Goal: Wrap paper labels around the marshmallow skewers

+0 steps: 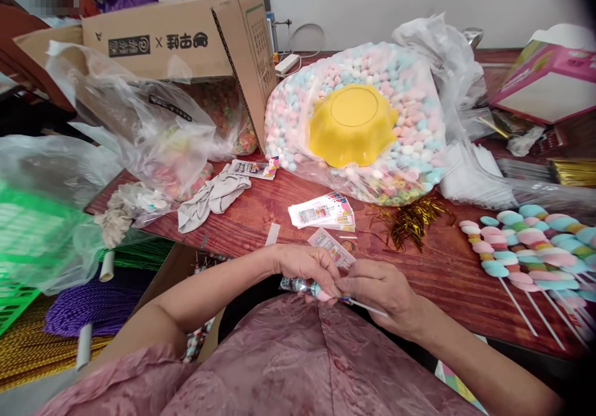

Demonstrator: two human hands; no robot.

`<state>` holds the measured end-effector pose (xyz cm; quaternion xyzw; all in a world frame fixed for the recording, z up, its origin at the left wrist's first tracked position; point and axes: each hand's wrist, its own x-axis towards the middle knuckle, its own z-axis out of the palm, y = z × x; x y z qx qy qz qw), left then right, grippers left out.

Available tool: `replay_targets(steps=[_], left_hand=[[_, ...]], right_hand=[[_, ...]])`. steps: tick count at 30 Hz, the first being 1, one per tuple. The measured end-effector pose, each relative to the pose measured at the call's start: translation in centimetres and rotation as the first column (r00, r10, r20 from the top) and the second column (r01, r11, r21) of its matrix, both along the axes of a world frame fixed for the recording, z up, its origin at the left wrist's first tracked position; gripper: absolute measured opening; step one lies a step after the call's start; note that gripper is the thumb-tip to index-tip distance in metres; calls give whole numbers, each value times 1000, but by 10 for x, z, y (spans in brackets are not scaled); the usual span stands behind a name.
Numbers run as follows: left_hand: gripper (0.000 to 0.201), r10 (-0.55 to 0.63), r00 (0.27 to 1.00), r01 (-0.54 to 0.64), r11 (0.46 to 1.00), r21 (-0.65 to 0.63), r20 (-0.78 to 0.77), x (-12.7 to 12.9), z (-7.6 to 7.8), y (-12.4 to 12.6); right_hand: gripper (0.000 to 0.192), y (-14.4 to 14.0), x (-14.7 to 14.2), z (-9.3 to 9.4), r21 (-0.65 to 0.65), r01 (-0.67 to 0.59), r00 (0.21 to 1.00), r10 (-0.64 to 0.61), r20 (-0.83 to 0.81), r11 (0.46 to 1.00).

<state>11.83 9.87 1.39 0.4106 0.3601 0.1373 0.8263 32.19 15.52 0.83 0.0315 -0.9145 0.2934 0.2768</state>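
A: Beyond your grip, well up the table [279,198], sits the big clear bag of pastel marshmallow balls [410,124] with a yellow bowl [352,124] upside down on it; left of that a cardboard box [186,37] lies on its side behind crumpled plastic bags [149,130]; out to the right of your hands lies a row of finished marshmallow skewers [531,248], sticks toward you

B: So judging by that row, a fair batch is done; and the one in hand?

A: You hold it at the table edge, over your lap; your left hand [305,266] is closed round the wrapped candy end of the skewer [321,289], and your right hand [382,292] pinches near where the white stick comes out; I'd say this one is at the wrapping or labelling stage, with the full bag showing plenty left

B: And the small stuff?

A: Just beyond your fingers lies one printed label [331,246], touching or nearly touching your right hand; a stack of labels [323,212] a little further; gold twist ties [410,220] to the right of the stack

B: What can't you make out?

A: Your fingers cover most of the skewer, so whether a label or tie is on it I cannot tell; the print on the labels is too small to read; the finished row is cut off at the right edge
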Motion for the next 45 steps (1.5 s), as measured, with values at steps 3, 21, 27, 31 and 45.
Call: replay_targets(steps=[3,21,27,31,45], left_hand=[[25,-106,994,106,993,43,6,-1,-4,2],[33,560,794,-97,504,859,-239,12,1,-13],[77,702,666,-684,440,582,252,-17,1,-10],[105,663,710,-698,617,363,237,-19,-4,-31],[29,651,755,-610,655,446,76,-43,7,-40]], right_hand=[[31,-2,1,6,210,-92,994,77,76,973],[18,5,-44,16,218,491,871,-467,-152,844],[26,-17,-51,4,-1,307,951,-307,-18,952],[24,-1,-53,6,256,365,928,-328,-174,895],[27,34,-90,28,497,144,986,-82,-145,856]])
